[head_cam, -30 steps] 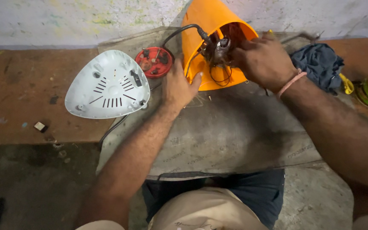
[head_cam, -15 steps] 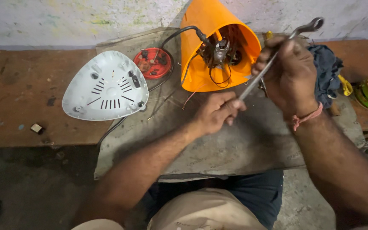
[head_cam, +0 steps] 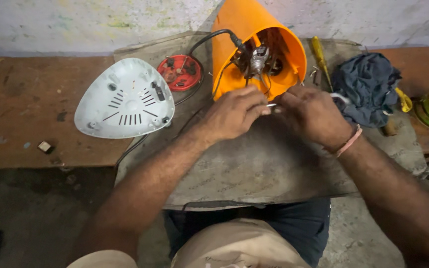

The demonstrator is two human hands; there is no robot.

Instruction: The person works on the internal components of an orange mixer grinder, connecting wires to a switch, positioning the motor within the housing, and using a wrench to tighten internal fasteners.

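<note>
Metal tool (head_cam: pixel 272 105), thin and shiny, mostly hidden, sits pinched between left hand (head_cam: pixel 234 115) and right hand (head_cam: pixel 310 115) over the desk (head_cam: pixel 254 164) near its far edge, just in front of the orange housing (head_cam: pixel 254 34) with exposed motor wiring (head_cam: pixel 259 59). Both hands are closed narrow on it; looks stiff, light, probably slippery, so grip the shank near the ends. White base cover (head_cam: pixel 125 99) lies left, well apart.

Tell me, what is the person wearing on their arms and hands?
Both arms are bare, with no sleeves and no gloves. The right hand has a thin pink band around its wrist. The left hand wears nothing: no ring, watch or band shows.
</note>
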